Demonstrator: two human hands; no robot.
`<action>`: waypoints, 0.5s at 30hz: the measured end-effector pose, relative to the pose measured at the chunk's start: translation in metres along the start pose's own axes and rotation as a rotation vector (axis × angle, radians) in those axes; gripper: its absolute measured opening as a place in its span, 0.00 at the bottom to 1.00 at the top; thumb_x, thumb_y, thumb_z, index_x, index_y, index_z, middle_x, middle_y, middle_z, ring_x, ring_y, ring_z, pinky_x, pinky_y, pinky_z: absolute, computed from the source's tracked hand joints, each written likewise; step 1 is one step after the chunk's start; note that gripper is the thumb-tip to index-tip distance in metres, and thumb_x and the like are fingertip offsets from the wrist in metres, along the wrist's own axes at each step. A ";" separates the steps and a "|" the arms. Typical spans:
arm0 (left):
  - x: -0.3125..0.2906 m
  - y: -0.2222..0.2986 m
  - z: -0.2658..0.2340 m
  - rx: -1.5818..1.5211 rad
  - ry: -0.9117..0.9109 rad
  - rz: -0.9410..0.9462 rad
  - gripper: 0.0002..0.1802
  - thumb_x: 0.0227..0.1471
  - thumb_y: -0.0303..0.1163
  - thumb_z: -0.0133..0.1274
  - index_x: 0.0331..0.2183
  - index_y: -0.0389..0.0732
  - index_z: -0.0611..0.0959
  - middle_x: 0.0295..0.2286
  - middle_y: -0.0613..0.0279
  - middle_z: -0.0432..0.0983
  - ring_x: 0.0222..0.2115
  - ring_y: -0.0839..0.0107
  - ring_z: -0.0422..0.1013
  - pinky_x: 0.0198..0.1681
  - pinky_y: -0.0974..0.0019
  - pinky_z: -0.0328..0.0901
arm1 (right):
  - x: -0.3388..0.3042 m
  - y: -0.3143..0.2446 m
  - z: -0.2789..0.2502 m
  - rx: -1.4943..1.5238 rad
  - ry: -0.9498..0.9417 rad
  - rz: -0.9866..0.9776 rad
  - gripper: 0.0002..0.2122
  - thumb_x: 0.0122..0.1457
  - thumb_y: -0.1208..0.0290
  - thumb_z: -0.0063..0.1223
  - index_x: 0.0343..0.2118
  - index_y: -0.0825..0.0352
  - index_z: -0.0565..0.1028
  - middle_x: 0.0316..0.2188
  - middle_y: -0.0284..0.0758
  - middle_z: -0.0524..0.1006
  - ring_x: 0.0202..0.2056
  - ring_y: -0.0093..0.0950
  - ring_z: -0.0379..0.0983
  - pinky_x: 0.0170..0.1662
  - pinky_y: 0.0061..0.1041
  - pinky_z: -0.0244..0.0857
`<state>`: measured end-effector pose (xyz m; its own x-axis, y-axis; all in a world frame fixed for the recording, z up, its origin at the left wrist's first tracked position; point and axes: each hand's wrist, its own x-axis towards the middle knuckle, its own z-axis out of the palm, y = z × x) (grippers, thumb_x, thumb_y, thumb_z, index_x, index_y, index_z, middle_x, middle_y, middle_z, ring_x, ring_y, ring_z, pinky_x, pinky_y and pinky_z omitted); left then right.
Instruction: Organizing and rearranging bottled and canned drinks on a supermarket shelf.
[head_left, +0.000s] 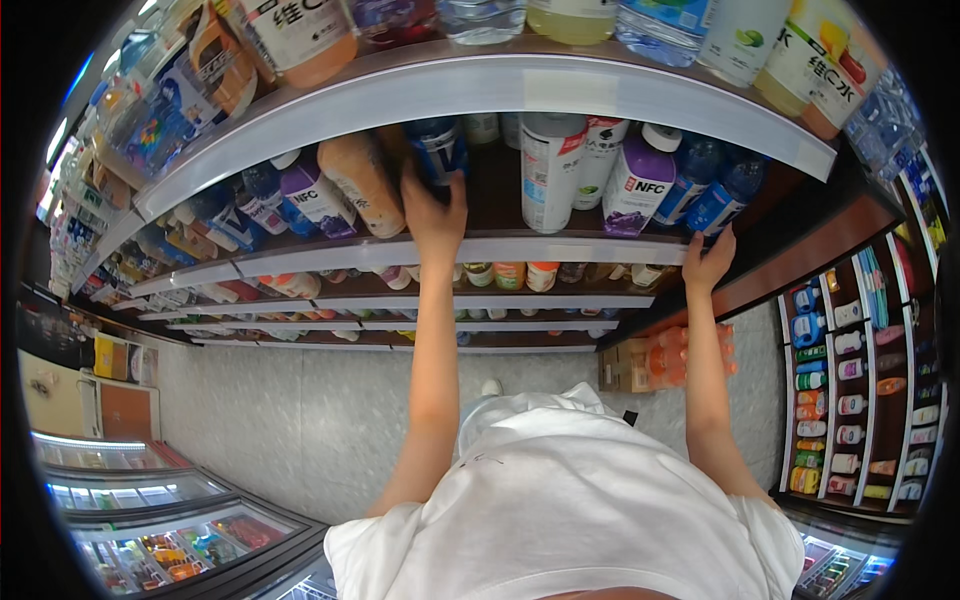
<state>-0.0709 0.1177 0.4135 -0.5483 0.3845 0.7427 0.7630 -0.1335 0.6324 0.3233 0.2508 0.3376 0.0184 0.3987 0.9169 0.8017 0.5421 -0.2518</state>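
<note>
Hands, two, both ours. Left hand (436,218): one, reaching into the shelf (490,215), thumb and fingers spread about the lower part of a blue bottle; we cannot tell whether they press on it. Right hand (710,264): one, fingers curled up at the front edge below two blue bottles; we cannot tell whether it pinches the nearer one or only touches the edge.

Blue bottles near our hands, three. First, the left-hand bottle (437,145): deep blue, with a broad pale mark on its front, set back from the row, its upper end hidden under the tier above. Second and third, the right-hand pair (735,193): blue, side by side at the right end, leaning in our view.

Peach-brown bottle (362,185): one, just left of our left hand.

Purple bottles with white caps and pale labels, two: one left of the peach-brown bottle (312,197), one beside the blue pair (637,187).

White bottles with red patches (553,178): two, adjoining.

Cardboard box (626,366): one, on the floor (300,410).
</note>
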 end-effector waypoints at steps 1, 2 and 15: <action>0.006 0.000 0.005 0.012 -0.027 -0.014 0.37 0.49 0.38 0.60 0.54 0.27 0.64 0.46 0.39 0.68 0.47 0.50 0.68 0.50 0.58 0.63 | 0.000 0.001 0.001 -0.005 0.006 -0.014 0.28 0.52 0.66 0.55 0.54 0.78 0.63 0.44 0.54 0.70 0.45 0.52 0.67 0.49 0.43 0.59; 0.009 0.001 0.007 0.024 -0.054 -0.028 0.38 0.48 0.38 0.61 0.54 0.28 0.64 0.45 0.37 0.69 0.46 0.47 0.69 0.49 0.57 0.64 | -0.002 0.002 0.001 -0.001 0.005 -0.021 0.28 0.52 0.66 0.55 0.54 0.78 0.63 0.44 0.54 0.70 0.45 0.52 0.67 0.49 0.43 0.59; 0.012 0.011 0.025 -0.224 -0.285 -0.076 0.26 0.47 0.30 0.58 0.48 0.35 0.72 0.39 0.43 0.75 0.36 0.45 0.74 0.38 0.53 0.69 | -0.003 0.012 -0.004 -0.029 -0.052 0.026 0.27 0.56 0.66 0.52 0.54 0.79 0.63 0.47 0.56 0.69 0.47 0.53 0.65 0.52 0.43 0.57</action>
<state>-0.0603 0.1441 0.4239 -0.4589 0.6358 0.6207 0.6126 -0.2796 0.7393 0.3351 0.2535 0.3334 0.0092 0.4504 0.8928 0.8183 0.5098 -0.2656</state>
